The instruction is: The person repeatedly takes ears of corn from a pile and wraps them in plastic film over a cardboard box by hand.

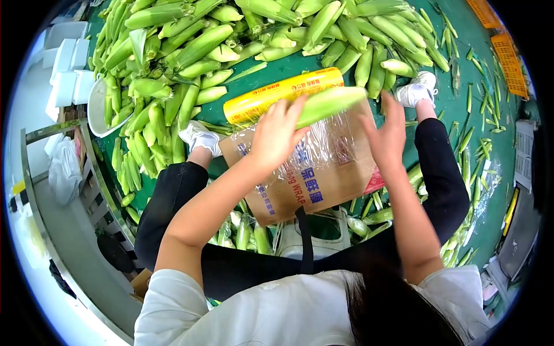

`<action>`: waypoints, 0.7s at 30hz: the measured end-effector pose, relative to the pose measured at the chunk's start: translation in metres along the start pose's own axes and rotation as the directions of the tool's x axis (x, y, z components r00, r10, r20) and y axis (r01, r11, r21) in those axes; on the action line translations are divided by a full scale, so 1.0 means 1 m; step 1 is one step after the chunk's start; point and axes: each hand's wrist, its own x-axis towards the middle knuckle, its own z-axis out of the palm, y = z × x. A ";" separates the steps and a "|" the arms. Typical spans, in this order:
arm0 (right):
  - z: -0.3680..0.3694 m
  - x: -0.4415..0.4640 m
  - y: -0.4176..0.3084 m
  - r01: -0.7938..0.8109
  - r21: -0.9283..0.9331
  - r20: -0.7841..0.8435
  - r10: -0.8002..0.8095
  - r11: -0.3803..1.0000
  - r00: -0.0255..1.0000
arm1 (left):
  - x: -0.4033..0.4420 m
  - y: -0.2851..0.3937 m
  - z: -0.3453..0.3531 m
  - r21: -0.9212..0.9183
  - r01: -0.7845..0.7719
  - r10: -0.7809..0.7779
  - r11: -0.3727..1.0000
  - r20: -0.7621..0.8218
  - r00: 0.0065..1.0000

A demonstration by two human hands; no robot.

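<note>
An ear of corn in its green husk (333, 106) is gripped at its left end by my left hand (276, 134), above a flat piece of cardboard. The corn's other end points right. My right hand (385, 131) is beside that end with thumb and fingers apart, slightly blurred, and a gap shows between hand and corn. Beneath them the printed brown cardboard (340, 184) lies across my lap area, partly covered by clear cling film (329, 138). A yellow roll of cling film (254, 102) rests along its far edge, partly behind the corn and my left hand.
A large heap of husked-in corn (202, 49) spreads over the green floor ahead. Several wrapped ears (243, 232) lie under the cardboard near a grey stool (314, 230). Loose leaves litter the right side, with orange crates (509, 63) beyond. A metal frame (81, 242) stands left.
</note>
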 end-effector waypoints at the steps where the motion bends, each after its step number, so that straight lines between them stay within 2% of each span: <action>1: -0.002 -0.022 0.006 -0.315 -0.138 0.271 0.342 0.939 0.900 | -0.016 -0.011 0.007 0.020 0.007 -0.007 1.000 -0.006 1.000; 2: -0.001 -0.039 0.010 -0.540 -0.340 0.450 0.637 0.770 0.626 | -0.030 -0.023 0.014 0.044 0.009 -0.008 0.999 -0.018 1.000; 4: 0.009 -0.077 0.001 -0.466 -0.349 0.517 0.581 0.813 0.629 | -0.049 -0.033 0.026 0.098 -0.002 0.000 0.995 0.022 1.000; 6: 0.040 -0.116 0.045 -0.666 0.073 0.559 0.523 0.742 0.644 | -0.070 -0.036 0.037 0.153 -0.009 -0.007 0.988 0.102 0.995; 7: 0.050 -0.122 0.057 -0.715 0.288 0.572 0.484 0.637 0.662 | -0.079 -0.039 0.044 0.162 0.006 -0.019 0.987 0.084 0.996; 8: 0.033 -0.118 0.047 -0.834 0.435 0.649 0.523 0.340 0.552 | -0.084 -0.040 0.048 0.202 -0.017 0.004 0.979 0.064 0.998; 10: 0.022 -0.108 0.021 -0.561 0.780 0.406 0.459 0.277 0.790 | -0.089 -0.040 0.055 0.282 -0.057 0.052 0.958 0.025 0.998; 11: 0.030 -0.102 0.019 -0.370 0.703 0.235 0.292 0.608 0.927 | -0.088 -0.039 0.059 0.244 -0.057 0.050 0.968 0.035 0.998; 12: 0.042 -0.099 0.013 -0.188 0.614 0.221 0.062 0.767 0.973 | -0.087 -0.035 0.065 0.267 -0.064 0.071 0.962 -0.016 0.997; 13: 0.055 -0.093 -0.004 0.032 0.514 0.231 -0.174 0.857 0.957 | -0.085 -0.029 0.069 0.293 -0.068 0.091 0.954 -0.067 0.994; 14: 0.065 -0.089 -0.016 0.268 0.411 0.267 -0.397 0.871 0.878 | -0.088 -0.027 0.070 0.320 -0.068 0.110 0.945 -0.115 0.987; 15: 0.072 -0.085 -0.017 0.286 0.433 0.278 -0.428 0.855 0.860 | -0.097 -0.034 0.075 0.324 -0.106 0.157 0.940 -0.134 0.978; 17: 0.086 -0.080 -0.015 0.310 0.480 0.299 -0.486 0.820 0.822 | -0.141 -0.055 0.066 0.124 -0.280 0.281 0.952 0.010 0.960; 18: 0.088 -0.076 -0.016 0.378 0.425 0.352 -0.535 0.823 0.768 | -0.165 -0.065 0.062 0.008 -0.353 0.352 0.935 0.077 0.933; 19: 0.085 -0.072 -0.016 0.444 0.370 0.407 -0.571 0.816 0.713 | -0.184 -0.074 0.064 0.128 -0.213 0.203 0.969 0.081 0.976; 20: 0.084 -0.069 -0.015 0.512 0.316 0.463 -0.601 0.799 0.652 | -0.188 -0.075 0.063 0.141 -0.160 0.156 0.977 0.038 0.987; 21: 0.087 -0.068 -0.010 0.552 0.316 0.453 -0.634 0.772 0.627 | -0.186 -0.080 0.060 0.157 -0.109 0.111 0.982 -0.009 0.994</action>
